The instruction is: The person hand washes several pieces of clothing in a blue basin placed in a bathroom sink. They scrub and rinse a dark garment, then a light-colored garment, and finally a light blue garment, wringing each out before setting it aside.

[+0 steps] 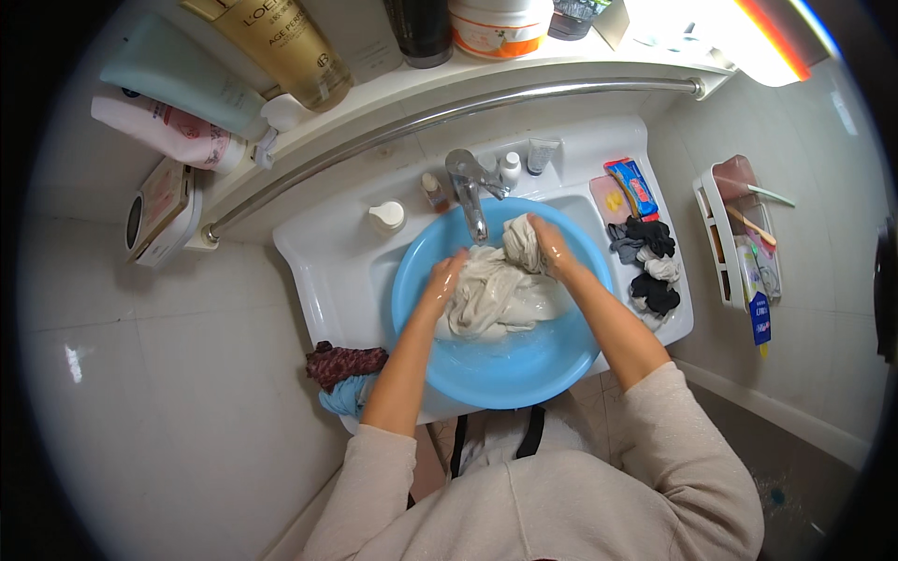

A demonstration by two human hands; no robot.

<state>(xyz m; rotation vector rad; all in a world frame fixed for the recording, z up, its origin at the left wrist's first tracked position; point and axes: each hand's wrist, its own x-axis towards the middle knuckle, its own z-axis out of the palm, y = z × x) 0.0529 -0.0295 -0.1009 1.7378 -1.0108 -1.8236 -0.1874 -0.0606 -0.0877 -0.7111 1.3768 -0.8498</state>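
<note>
A wet off-white cloth garment (484, 298) lies bunched in a round blue plastic basin (491, 393) that holds some water. My right hand (552, 245) grips a gathered wad of the cloth at the basin's far right. On the far left side, my left hand (445, 277) has its fingers closed on the cloth's edge; the fingertips are partly hidden. The chrome faucet (471, 189) reaches over the basin's back rim, its spout just above the cloth between my hands.
The basin sits on a white sink (316, 280). Small dark and pale garments (656, 294) and a soap packet (635, 186) lie on the right ledge. Maroon lace cloth (344, 365) sits front left. A metal rail (449, 116) and a shelf of bottles overhang the back; a wall caddy (726, 238) hangs right.
</note>
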